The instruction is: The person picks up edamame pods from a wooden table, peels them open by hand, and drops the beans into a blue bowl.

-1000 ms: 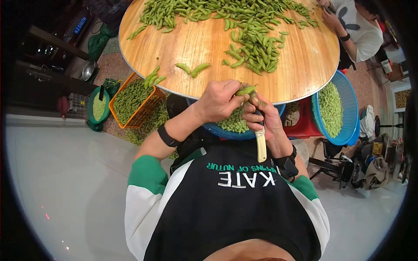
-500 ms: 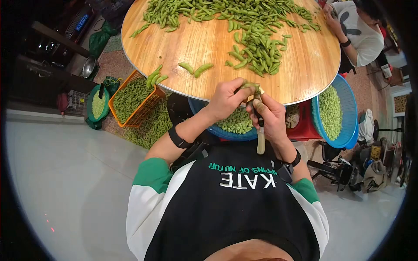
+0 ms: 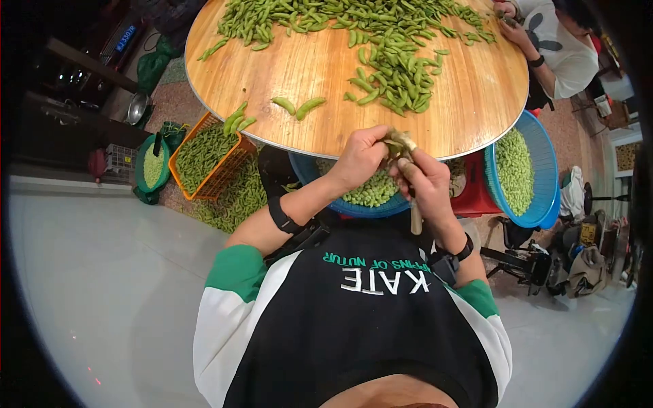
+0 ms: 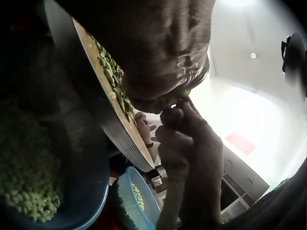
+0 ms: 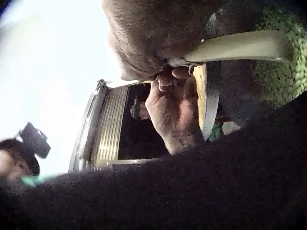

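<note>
My left hand (image 3: 363, 160) pinches a green soybean pod (image 3: 398, 142) at the near edge of the round wooden table (image 3: 299, 132). Close against it, my right hand (image 3: 430, 182) grips a knife with a cream handle (image 3: 416, 222), which points down toward my body; the blade is hidden among the fingers. In the right wrist view the curved knife handle (image 5: 244, 46) juts out from under that hand. Below both hands sits a blue basket (image 3: 325, 195) holding shelled beans (image 3: 371, 190). Two loose pods (image 3: 309, 107) lie on the table near my left hand.
A large heap of pods (image 3: 401, 68) covers the table's far side. An orange crate of pods (image 3: 221, 166) and a green basin (image 3: 165, 166) stand left; another blue basket of beans (image 3: 544, 160) stands right. Another person (image 3: 561, 51) works at the far right.
The pod, held out plainly between both hands one second ago, is now mostly covered by the fingers. My left hand has shifted slightly right, and the knife handle has tilted and swung right.
</note>
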The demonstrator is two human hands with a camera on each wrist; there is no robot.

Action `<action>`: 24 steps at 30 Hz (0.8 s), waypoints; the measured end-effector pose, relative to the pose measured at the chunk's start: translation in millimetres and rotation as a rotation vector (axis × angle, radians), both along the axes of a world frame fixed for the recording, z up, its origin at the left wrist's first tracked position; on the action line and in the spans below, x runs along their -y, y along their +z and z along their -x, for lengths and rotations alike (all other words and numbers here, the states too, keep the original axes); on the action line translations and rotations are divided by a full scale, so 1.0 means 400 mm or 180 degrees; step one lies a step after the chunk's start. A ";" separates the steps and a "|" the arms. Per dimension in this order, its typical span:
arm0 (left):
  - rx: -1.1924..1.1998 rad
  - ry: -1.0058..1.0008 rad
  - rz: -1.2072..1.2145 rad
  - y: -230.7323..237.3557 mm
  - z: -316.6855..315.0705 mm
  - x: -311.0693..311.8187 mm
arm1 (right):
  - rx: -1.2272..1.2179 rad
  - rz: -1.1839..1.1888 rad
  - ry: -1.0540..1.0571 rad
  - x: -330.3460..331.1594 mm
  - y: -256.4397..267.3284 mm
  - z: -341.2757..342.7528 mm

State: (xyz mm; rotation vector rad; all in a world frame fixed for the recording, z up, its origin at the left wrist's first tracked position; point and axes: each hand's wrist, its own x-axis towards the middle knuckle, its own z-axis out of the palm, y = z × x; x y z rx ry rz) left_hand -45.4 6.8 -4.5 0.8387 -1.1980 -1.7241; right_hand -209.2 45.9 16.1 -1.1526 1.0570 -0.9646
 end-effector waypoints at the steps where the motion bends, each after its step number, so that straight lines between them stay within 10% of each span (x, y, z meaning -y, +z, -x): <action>1: 0.0246 0.0026 0.0095 0.008 0.001 -0.007 | 0.0214 -0.0061 0.0059 0.003 -0.006 0.013; 7: 0.0846 0.0282 0.1214 -0.002 -0.002 -0.054 | 0.0768 -0.0355 0.0020 -0.012 0.002 0.057; 14: 0.0048 0.0409 0.0111 0.012 -0.057 -0.057 | 0.0671 -0.0278 0.0428 -0.012 -0.044 0.017; 19: 0.3975 0.2146 0.3352 0.042 -0.195 0.043 | 0.0460 -0.0269 0.0285 0.008 -0.071 0.015; 24: 0.3315 0.1603 0.3295 -0.016 -0.124 0.141 | 0.0286 -0.0045 0.0452 0.017 -0.068 -0.012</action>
